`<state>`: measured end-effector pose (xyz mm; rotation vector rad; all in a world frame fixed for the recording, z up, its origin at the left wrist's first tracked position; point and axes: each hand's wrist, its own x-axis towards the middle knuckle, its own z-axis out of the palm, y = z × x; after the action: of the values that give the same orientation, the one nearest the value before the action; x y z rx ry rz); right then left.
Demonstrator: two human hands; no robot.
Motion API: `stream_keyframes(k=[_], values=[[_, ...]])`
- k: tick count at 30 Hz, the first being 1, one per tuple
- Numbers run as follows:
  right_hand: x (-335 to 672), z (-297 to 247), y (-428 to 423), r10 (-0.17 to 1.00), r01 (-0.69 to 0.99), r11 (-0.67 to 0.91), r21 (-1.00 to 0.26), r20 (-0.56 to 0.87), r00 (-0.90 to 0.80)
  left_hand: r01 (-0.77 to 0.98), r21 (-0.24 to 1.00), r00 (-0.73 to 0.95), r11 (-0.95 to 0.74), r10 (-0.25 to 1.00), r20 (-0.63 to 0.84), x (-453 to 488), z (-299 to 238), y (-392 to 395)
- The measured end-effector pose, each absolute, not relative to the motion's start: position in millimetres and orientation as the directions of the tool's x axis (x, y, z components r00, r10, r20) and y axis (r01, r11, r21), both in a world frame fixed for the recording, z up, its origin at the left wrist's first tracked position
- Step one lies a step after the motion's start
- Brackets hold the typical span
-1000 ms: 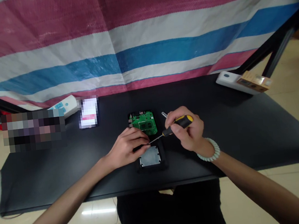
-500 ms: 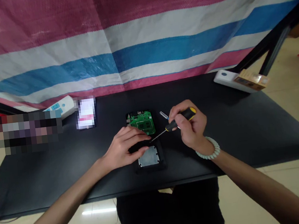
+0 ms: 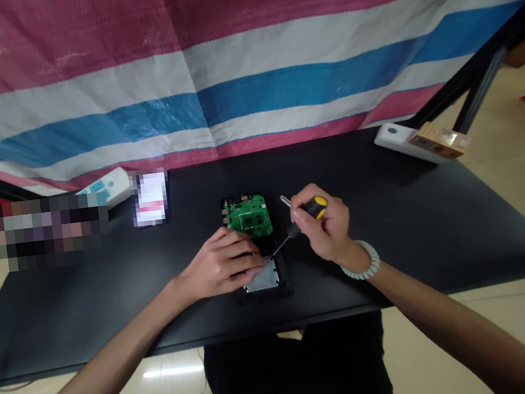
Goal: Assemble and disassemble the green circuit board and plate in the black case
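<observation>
My right hand [image 3: 325, 224] is closed around a screwdriver [image 3: 319, 205] with a black and yellow handle. Its thin shaft slopes down to the left, and the tip is at the upper right corner of a silver metal plate [image 3: 263, 277]. That plate sits in a black casing [image 3: 284, 283]. The fingers of my left hand [image 3: 225, 263] are bent together over the plate's upper left part; whatever they pinch, if anything, is hidden. Just beyond, a green circuit board [image 3: 245, 215] lies in a black shell, its lower left edge close behind my left fingers.
A slim clear-and-silver item [image 3: 285, 201] lies partly behind my right hand. On the black table [image 3: 195, 186] are a blurred phone [image 3: 151, 198] and a white power strip [image 3: 121, 183] at left, and a white box-like object [image 3: 395, 135] with a small carton [image 3: 440, 139] at right. A striped sheet [image 3: 251, 97] hangs behind.
My right hand has moved left and slightly, bringing the screwdriver tip down from the gap above the plate to its upper right corner. My left fingers, spread before, have drawn together onto the plate.
</observation>
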<state>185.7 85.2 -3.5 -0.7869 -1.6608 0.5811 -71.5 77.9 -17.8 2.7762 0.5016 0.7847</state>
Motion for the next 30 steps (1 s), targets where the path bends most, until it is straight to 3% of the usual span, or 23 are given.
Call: stream_keyframes(k=[30], values=[[184.2, 0.5, 84.3, 0.72, 0.222, 0.692, -0.687, 0.676, -0.155, 0.238, 0.237, 0.857, -0.942, 0.318, 0.405, -77.4, -18.4, 78.2]])
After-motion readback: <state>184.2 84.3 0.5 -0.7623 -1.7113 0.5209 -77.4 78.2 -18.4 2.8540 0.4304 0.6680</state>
